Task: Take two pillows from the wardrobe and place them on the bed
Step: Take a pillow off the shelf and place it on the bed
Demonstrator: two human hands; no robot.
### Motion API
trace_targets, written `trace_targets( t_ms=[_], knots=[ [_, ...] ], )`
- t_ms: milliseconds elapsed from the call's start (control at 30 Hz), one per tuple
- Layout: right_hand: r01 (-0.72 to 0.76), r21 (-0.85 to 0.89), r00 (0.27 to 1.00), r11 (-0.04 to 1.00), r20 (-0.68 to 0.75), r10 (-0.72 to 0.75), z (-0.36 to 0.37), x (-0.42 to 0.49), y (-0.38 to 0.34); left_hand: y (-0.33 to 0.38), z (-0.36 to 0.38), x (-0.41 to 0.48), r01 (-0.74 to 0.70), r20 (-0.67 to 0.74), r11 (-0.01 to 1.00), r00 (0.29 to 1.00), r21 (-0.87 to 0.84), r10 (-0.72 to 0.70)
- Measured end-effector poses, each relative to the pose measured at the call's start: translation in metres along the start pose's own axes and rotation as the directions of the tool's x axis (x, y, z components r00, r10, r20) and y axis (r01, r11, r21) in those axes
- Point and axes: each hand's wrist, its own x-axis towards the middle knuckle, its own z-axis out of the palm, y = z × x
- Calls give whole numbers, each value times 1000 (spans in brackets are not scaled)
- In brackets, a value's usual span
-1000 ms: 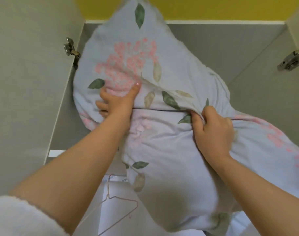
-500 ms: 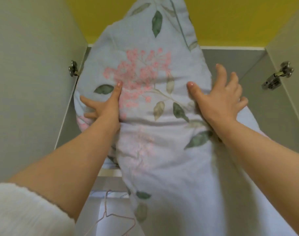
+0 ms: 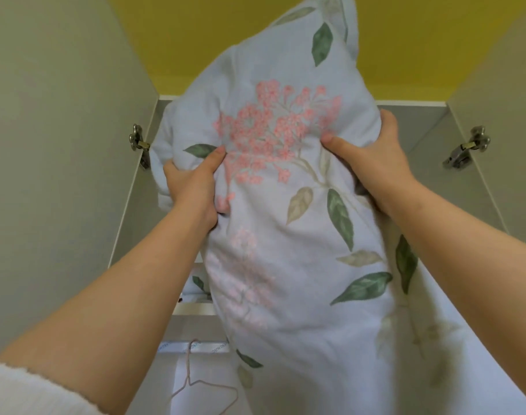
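A pale blue pillow printed with pink flowers and green leaves fills the middle of the head view, standing on end in the open wardrobe. My left hand grips its left edge, thumb pressed into the front. My right hand clasps its right edge at about the same height. The pillow's top rises above the wardrobe's upper rim, and its lower part hangs down toward me. A second piece of matching fabric lies at the lower right; I cannot tell whether it is another pillow.
Grey wardrobe doors stand open on the left and right, each with a metal hinge. A yellow wall is above. Below the shelf edge hangs a thin pink wire hanger.
My right hand let go of the lower fabric, moved up and closed on the pillow's right edge. The pillow rose and came nearer; my left hand kept its grip.
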Motion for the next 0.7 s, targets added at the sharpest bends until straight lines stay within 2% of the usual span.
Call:
trace_targets(
  t_ms=[167, 333, 700],
  knots=[
    [59, -6, 992, 998, -107, -59, -16, -1, -14, 15, -5, -8, -3, 34, 997, 999, -75, 5],
    [79, -31, 987, 996, -137, -82, -33, -19, -17, 23, -16, -23, -3, 85, 999, 996, -50, 7],
    [-143, 46, 980, 989, -132, 148, -66, -106, 39, -12, -46, -92, 67, 108, 987, 991, 145, -83]
  ],
)
